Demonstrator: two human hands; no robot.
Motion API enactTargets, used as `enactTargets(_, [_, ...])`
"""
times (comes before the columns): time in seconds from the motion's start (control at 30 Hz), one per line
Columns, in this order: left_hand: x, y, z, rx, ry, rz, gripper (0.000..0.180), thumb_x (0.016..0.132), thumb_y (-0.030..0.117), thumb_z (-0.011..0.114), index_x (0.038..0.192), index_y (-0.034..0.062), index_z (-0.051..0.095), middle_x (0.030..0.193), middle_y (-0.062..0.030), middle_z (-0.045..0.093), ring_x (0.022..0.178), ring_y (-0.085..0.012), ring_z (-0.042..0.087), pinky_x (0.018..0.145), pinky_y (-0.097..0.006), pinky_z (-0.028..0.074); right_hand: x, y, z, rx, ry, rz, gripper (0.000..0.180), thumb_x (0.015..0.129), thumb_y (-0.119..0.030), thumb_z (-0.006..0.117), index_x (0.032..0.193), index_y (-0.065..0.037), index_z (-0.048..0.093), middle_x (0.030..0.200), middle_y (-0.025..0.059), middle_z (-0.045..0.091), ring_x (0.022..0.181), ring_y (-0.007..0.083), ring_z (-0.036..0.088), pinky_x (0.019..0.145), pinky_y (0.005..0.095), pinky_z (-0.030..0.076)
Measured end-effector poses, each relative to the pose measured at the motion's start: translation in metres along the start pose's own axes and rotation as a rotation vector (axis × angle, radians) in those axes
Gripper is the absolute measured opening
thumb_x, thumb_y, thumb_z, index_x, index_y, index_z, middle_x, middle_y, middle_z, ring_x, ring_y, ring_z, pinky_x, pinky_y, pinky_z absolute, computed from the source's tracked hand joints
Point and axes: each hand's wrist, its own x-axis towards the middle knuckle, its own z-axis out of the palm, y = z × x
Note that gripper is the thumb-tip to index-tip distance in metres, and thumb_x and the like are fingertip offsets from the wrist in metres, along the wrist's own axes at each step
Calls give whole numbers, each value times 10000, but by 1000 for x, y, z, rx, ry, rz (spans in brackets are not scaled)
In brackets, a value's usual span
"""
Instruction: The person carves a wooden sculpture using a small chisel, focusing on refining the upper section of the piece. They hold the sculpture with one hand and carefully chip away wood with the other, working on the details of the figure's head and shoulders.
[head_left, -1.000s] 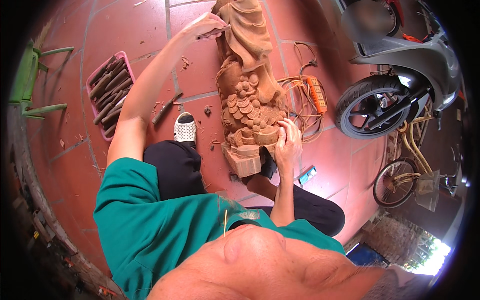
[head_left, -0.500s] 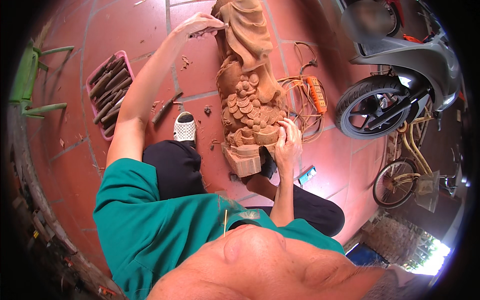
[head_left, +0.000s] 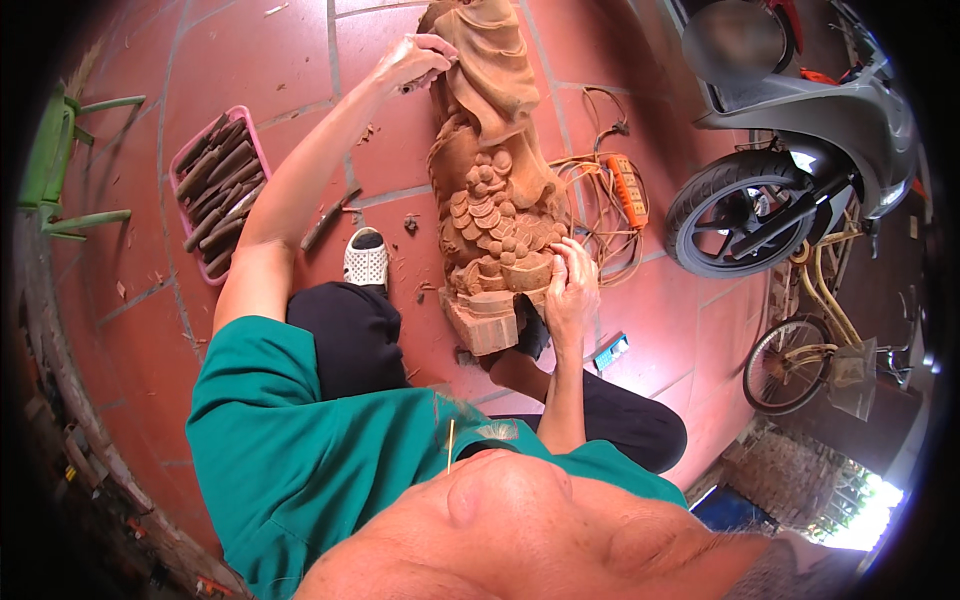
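Note:
A reddish-brown wood carving (head_left: 490, 215) lies on the floor before me, with draped folds at its far end and round, coin-like shapes lower down. My left hand (head_left: 418, 62) is closed round a slim tool at the left edge of the folds; most of the tool is hidden in the fingers, so its kind is unclear. Down by the base, my right hand (head_left: 572, 290) grips the carving's right side, its bent fingers pressed on the wood. A shoe (head_left: 366, 258) stands left of the carving.
A pink tray (head_left: 262, 150) full of dark-handled tools sits at the left. One loose chisel (head_left: 328, 220) lies near my left foot. An orange power strip (head_left: 628, 190) with coiled cord is right of the carving, near a motorbike wheel (head_left: 740, 215). Wood chips dot the tiles.
My left hand has turned and shifted slightly down along the folds, so less of the tool shows. The right hand keeps its place on the carving.

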Motion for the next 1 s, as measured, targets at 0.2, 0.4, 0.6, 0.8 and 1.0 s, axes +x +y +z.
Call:
enactTargets(0.2, [22, -32, -23, -477, -274, -18, 278, 852, 70, 669, 1125, 35, 711, 834, -32, 694, 684, -92, 629, 614, -231, 499, 1, 3, 2, 13, 4, -11, 164, 973, -115, 572, 1076, -74, 693, 1203, 83, 663, 1142, 279, 601, 994, 395, 460])
enactTargets(0.4, [15, -25, -19, -552, -171, 5, 485, 842, -35, 521, 1314, 32, 609, 1130, -115, 706, 940, -173, 689, 833, -283, 544, 1, 1, 0, -19, -11, -2, 155, 975, -122, 580, 1075, -75, 688, 1207, 80, 657, 1140, 284, 595, 971, 401, 476])
enactTargets(0.6, [14, -25, -29, -419, -208, 250, 453, 864, -7, 577, 1314, 34, 599, 1004, -87, 728, 987, -180, 700, 790, -251, 532, 1, 5, 2, -15, -7, -27, 150, 974, -119, 582, 1070, -71, 687, 1209, 82, 656, 1149, 288, 590, 969, 403, 483])
enactTargets(0.8, [4, -12, -19, -38, 127, 165, 261, 942, 332, 687, 1016, 89, 748, 771, 38, 653, 745, -57, 608, 649, -225, 487, 1, 3, 1, -19, -4, -18, 152, 972, -114, 581, 1072, -69, 687, 1209, 88, 656, 1150, 291, 591, 976, 403, 480])
enactTargets(1.0, [11, -30, -5, 73, 292, 282, 208, 957, 260, 674, 990, 71, 755, 754, 54, 636, 677, -38, 575, 628, -240, 490, 1, 2, 1, -19, -4, -27, 154, 971, -112, 583, 1076, -73, 688, 1207, 85, 657, 1146, 289, 594, 972, 405, 481])
